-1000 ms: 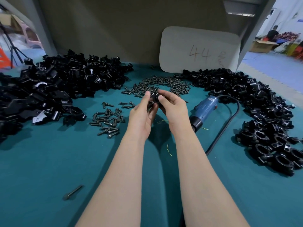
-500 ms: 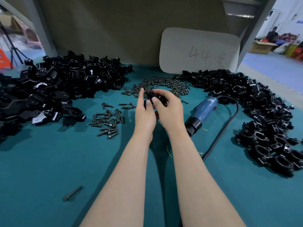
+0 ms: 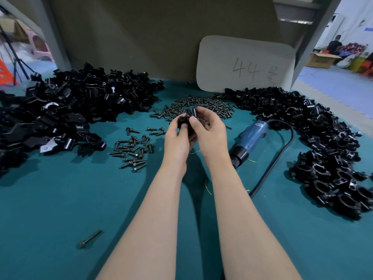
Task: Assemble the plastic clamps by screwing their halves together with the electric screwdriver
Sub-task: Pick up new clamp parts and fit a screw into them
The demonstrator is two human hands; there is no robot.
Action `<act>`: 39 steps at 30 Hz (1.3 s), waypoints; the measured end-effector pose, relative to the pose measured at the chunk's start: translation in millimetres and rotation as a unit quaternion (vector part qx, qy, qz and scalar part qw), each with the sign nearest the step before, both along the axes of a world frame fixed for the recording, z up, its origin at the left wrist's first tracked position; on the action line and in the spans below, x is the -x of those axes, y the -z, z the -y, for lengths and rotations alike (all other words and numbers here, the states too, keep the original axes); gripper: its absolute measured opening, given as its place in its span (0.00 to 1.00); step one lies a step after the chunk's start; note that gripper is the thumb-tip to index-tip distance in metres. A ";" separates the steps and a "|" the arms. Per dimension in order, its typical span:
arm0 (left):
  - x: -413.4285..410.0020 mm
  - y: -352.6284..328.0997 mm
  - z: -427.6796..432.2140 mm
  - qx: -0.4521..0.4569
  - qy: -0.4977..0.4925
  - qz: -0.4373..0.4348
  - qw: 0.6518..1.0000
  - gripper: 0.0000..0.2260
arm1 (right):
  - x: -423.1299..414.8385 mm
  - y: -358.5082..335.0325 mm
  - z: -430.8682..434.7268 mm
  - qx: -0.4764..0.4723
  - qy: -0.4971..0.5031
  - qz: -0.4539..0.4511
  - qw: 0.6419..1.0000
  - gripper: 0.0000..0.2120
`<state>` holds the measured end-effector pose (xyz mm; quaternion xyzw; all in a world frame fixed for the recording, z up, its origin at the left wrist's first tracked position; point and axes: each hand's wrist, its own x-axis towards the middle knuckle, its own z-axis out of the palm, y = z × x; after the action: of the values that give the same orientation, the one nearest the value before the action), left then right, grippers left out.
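Both hands meet above the middle of the teal table (image 3: 60, 209), and between them they hold black plastic clamp pieces (image 3: 186, 119). My left hand (image 3: 177, 140) grips the lower left piece, fingers curled round it. My right hand (image 3: 210, 132) pinches the upper piece between thumb and fingers. Just right of my right wrist lies the blue electric screwdriver (image 3: 249, 140), untouched, its black cable (image 3: 282, 150) looping off to the right. Most of the clamp is hidden behind my fingers.
A big heap of loose black clamp halves (image 3: 66, 110) fills the left. Another pile of black clamps (image 3: 323, 148) runs down the right side. Dark screws lie in a heap (image 3: 201, 107) behind my hands and in a small group (image 3: 133, 150) at the left. One long bolt (image 3: 88, 239) lies near the front. A card marked 44 (image 3: 246, 65) leans on the back wall.
My hands have drawn closer together and shifted slightly left. The left fingers went from straight to curled round the clamp piece. The screwdriver has not moved.
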<state>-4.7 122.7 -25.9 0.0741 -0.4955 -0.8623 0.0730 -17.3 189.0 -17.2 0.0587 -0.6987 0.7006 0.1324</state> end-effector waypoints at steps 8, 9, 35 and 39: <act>1.7 3.7 -5.2 0.056 0.025 -0.011 0.998 0.17 | 2.7 -0.4 -5.7 0.053 0.027 0.014 0.998 0.10; 2.2 4.4 -5.4 0.075 0.018 -0.012 0.997 0.18 | 3.0 0.0 -6.7 0.077 0.026 0.020 0.996 0.10; 1.8 11.6 -5.1 0.236 -0.071 -0.037 0.968 0.13 | 3.7 1.7 -4.1 0.051 -0.005 0.047 0.998 0.16; 0.6 9.4 -4.8 0.219 -0.098 -0.022 0.971 0.11 | 2.5 0.7 -3.0 0.060 -0.004 0.049 0.997 0.12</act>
<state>-5.4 127.5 -35.3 0.0854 -0.6606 -0.7232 0.1824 -19.8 191.9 -17.9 0.0190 -0.6606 0.7441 0.0982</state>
